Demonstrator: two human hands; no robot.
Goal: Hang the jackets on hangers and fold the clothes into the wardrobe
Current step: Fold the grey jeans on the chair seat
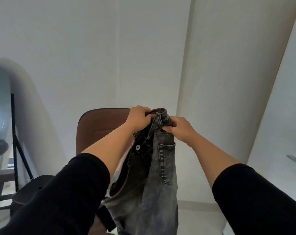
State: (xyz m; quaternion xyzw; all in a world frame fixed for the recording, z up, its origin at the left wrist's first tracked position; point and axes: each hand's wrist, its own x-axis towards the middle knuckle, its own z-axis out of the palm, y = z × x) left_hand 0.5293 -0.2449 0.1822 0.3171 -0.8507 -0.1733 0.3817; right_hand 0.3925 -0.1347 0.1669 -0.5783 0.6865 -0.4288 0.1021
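A pair of washed grey-black jeans (154, 180) hangs in front of me, held up by the waistband. My left hand (138, 118) grips the waistband's left side, fingers curled over the bunched denim. My right hand (179, 127) pinches the waistband on the right, just above a back pocket. The two hands sit close together at chest height. A metal button shows on the open fly below my left wrist. The legs drop out of view at the bottom edge.
A brown padded chair (101, 128) stands right behind the jeans with dark clothing (33, 187) draped at its left. A standing mirror with a black frame (12, 133) leans at the far left. White walls fill the background, and a white door with a handle (295, 160) is at right.
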